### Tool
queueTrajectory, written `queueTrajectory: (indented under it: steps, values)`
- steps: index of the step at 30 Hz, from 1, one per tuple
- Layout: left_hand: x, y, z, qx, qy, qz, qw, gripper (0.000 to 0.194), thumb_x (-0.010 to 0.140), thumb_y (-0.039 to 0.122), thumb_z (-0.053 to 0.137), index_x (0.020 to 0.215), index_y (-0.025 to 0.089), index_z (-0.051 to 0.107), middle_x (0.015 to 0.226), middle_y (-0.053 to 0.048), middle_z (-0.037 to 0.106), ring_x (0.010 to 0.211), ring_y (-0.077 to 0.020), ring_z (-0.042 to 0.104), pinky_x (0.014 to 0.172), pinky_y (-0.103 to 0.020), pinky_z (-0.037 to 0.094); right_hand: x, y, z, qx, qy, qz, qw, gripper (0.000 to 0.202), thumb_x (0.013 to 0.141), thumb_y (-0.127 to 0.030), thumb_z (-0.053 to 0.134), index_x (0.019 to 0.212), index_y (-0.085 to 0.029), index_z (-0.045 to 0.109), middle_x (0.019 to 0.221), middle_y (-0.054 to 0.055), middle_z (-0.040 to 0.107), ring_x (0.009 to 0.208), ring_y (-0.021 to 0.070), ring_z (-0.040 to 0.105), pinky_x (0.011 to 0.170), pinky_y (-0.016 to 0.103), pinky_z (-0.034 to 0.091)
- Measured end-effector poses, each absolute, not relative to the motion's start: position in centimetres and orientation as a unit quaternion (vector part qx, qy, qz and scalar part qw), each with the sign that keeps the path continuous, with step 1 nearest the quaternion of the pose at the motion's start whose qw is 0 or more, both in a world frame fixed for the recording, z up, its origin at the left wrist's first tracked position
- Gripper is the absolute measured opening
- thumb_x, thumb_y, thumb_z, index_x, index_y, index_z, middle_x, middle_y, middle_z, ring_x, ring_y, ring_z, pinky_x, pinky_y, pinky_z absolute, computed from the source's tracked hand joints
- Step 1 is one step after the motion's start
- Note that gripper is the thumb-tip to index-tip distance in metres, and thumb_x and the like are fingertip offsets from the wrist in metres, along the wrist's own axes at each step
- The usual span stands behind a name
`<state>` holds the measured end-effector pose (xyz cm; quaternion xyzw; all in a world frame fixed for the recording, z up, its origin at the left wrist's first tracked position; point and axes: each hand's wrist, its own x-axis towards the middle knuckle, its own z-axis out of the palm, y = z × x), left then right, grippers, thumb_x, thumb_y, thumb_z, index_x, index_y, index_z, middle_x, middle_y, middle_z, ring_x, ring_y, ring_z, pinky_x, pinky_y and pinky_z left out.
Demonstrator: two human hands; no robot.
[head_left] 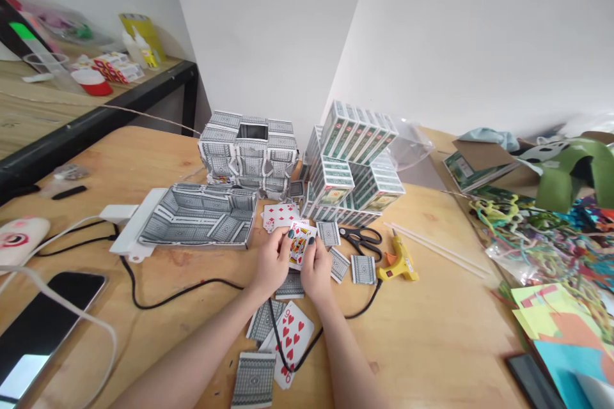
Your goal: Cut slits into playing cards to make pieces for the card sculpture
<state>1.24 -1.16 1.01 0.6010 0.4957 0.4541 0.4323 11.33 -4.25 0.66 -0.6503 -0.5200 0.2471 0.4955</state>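
A king of diamonds playing card (299, 246) is gripped between my two hands, face up. My left hand (275, 261) pinches its left edge, and my right hand (316, 264) pinches the right edge. Folded patterned cards (363, 269) lie to the right of my hands. Below my wrists are a nine of hearts (293, 332) and more patterned cards (253, 378). Just beyond the fingers rests a face-up diamond card (279, 213). An open tray built of cards (201, 236) stands to the left, with a box-like card structure (249, 153) behind it.
Stacked card boxes (350, 166) stand behind my right hand. Black scissors (361, 241), a yellow glue gun (399, 262) and glue sticks (436, 248) lie right. A black cord (192, 286) crosses under my arms. A phone (48, 332) lies left; colourful craft pieces (561, 255) fill the far right.
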Motion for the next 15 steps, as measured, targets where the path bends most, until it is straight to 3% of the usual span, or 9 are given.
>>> queueTrajectory:
  steps: [5, 7, 10, 15]
  values:
    - [1.1, -1.2, 1.1, 0.606, 0.486, 0.462, 0.429, 0.023, 0.084, 0.027, 0.039, 0.099, 0.017, 0.053, 0.076, -0.002, 0.059, 0.06, -0.0119, 0.052, 0.054, -0.021, 0.04, 11.0, -4.4, 1.2, -0.625, -0.491, 0.293, 0.532, 0.026, 0.088, -0.034, 0.031, 0.07, -0.02, 0.043, 0.061, -0.001, 0.049, 0.054, 0.0124, 0.046, 0.051, 0.023, 0.039]
    - [1.1, -1.2, 1.0, 0.602, 0.479, 0.461, 0.442, 0.023, 0.085, 0.027, 0.039, 0.101, 0.018, 0.053, 0.076, -0.002, 0.059, 0.06, -0.0121, 0.052, 0.054, -0.021, 0.041, 11.0, -4.3, 1.5, -0.598, -0.483, 0.321, 0.553, 0.022, 0.087, -0.033, 0.033, 0.084, -0.019, 0.05, 0.075, 0.002, 0.057, 0.066, 0.0143, 0.053, 0.06, 0.025, 0.044]
    - [1.1, -1.2, 0.6, 0.59, 0.476, 0.466, 0.456, 0.025, 0.084, 0.027, 0.04, 0.104, 0.018, 0.053, 0.079, -0.003, 0.059, 0.063, -0.0129, 0.053, 0.057, -0.022, 0.043, 11.2, -4.0, 1.4, -0.562, -0.468, 0.36, 0.579, 0.025, 0.085, -0.031, 0.036, 0.104, -0.019, 0.047, 0.092, 0.006, 0.06, 0.078, 0.0164, 0.057, 0.067, 0.027, 0.047]
    - [1.2, -1.1, -0.4, 0.55, 0.466, 0.483, 0.497, 0.024, 0.082, 0.027, 0.043, 0.103, 0.019, 0.051, 0.067, 0.001, 0.053, 0.054, -0.0113, 0.049, 0.05, -0.021, 0.041, 11.5, -3.8, 0.7, -0.544, -0.442, 0.412, 0.582, 0.022, 0.084, -0.031, 0.036, 0.1, -0.02, 0.046, 0.088, 0.004, 0.061, 0.073, 0.0159, 0.058, 0.065, 0.028, 0.049]
